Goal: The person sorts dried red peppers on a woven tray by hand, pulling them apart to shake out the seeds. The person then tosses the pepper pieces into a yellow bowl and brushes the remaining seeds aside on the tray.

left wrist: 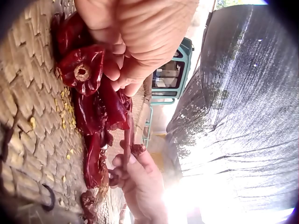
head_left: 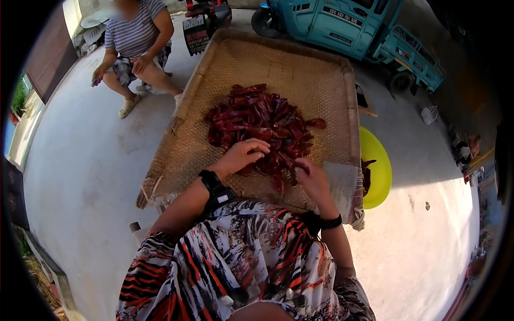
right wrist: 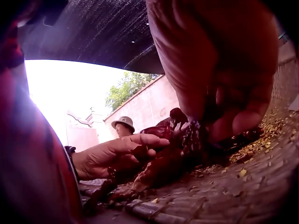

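Dark red dried peppers (head_left: pixel 257 115) lie heaped on a woven tray (head_left: pixel 300 59). The left hand (head_left: pixel 243 157) is at the heap's near side, its fingers bent loosely over the peppers; in the left wrist view that hand (left wrist: pixel 140 37) is above them, and whether it grips one is unclear. At the heap's near right, the right hand (head_left: pixel 313 182) pinches a red pepper (head_left: pixel 287 159) between thumb and fingers. The right wrist view shows the right hand (right wrist: pixel 224 70) close to a dark, wrinkled pepper piece (right wrist: pixel 194 140). Yellow seeds (left wrist: pixel 65 112) are scattered on the weave.
A yellow-green basin (head_left: pixel 381 168) holding dark pieces stands right of the tray. A seated person (head_left: pixel 136 43) is at the back left. A blue three-wheeled vehicle (head_left: pixel 332 27) stands behind the tray, and a dark phone-like object (head_left: pixel 361 96) lies by its right edge.
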The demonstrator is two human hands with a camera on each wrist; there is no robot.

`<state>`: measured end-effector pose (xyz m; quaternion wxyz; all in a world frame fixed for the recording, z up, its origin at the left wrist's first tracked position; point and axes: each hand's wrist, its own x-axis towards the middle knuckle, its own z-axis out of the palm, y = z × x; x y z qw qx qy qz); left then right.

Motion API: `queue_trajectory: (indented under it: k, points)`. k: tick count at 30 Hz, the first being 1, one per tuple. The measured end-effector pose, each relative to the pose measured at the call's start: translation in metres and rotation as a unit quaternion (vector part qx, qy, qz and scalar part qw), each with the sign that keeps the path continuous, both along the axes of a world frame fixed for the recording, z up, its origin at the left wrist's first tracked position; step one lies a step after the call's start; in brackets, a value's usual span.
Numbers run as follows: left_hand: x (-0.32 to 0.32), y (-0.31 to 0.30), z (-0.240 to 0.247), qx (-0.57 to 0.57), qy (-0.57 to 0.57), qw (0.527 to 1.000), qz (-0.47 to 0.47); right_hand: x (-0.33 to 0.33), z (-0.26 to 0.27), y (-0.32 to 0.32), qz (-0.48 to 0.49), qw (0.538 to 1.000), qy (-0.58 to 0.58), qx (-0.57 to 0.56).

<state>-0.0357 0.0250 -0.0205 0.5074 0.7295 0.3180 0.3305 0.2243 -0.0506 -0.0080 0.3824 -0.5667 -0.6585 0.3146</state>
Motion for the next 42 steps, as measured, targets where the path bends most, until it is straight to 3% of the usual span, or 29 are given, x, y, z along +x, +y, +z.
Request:
queue_trajectory:
  k: [2, 5, 7, 11, 14, 17, 20, 23, 25, 27, 29, 31, 34, 42]
  points:
    - [0.0, -0.002, 0.005, -0.013, 0.006, 1.0, 0.004, 0.005, 0.002, 0.0, 0.0, 0.99, 0.096, -0.104]
    - [0.0, -0.001, 0.005, 0.002, 0.0, 1.0, 0.004, 0.012, 0.021, 0.0, -0.021, 0.993, 0.069, -0.096]
    - [0.0, 0.0, 0.004, -0.003, -0.009, 1.0, 0.005, 0.037, 0.025, 0.008, -0.05, 0.997, 0.053, -0.01]
    - [0.001, 0.002, -0.002, -0.011, -0.02, 1.0, 0.008, 0.103, 0.048, 0.02, -0.23, 0.961, 0.111, 0.102]
    - [0.001, 0.002, -0.001, -0.025, -0.026, 0.999, 0.011, 0.145, 0.043, 0.028, -0.411, 0.867, -0.163, 0.23]
    - [0.001, 0.0, 0.003, -0.04, -0.016, 0.999, 0.016, 0.173, 0.026, 0.032, -0.402, 0.867, -0.249, 0.157]
    - [0.001, -0.001, 0.003, -0.028, -0.009, 0.999, 0.017, 0.159, 0.021, 0.031, -0.459, 0.781, -0.42, 0.059]
    - [0.001, 0.001, 0.002, -0.03, -0.008, 0.999, 0.014, 0.14, 0.022, 0.026, -0.419, 0.782, -0.427, 0.174]
    - [0.002, 0.001, 0.003, -0.037, -0.012, 0.999, 0.016, 0.098, 0.043, 0.012, -0.309, 0.898, -0.295, 0.11]
    - [0.002, -0.001, 0.007, -0.041, -0.003, 0.999, 0.018, 0.058, 0.041, -0.005, -0.109, 0.991, -0.077, 0.007]
    - [0.002, -0.003, 0.011, -0.043, 0.015, 0.999, 0.022, 0.023, 0.036, -0.015, 0.048, 0.989, -0.136, -0.041]
    - [0.002, -0.002, 0.008, -0.045, 0.004, 0.999, 0.019, -0.001, 0.022, -0.018, 0.079, 0.983, -0.158, -0.045]
    - [0.002, -0.001, 0.004, -0.044, -0.007, 0.999, 0.017, -0.009, 0.012, -0.016, 0.1, 0.972, -0.213, -0.008]
    - [0.001, 0.002, -0.003, -0.011, -0.004, 1.0, 0.011, -0.004, -0.004, -0.009, 0.1, 0.991, -0.042, -0.076]
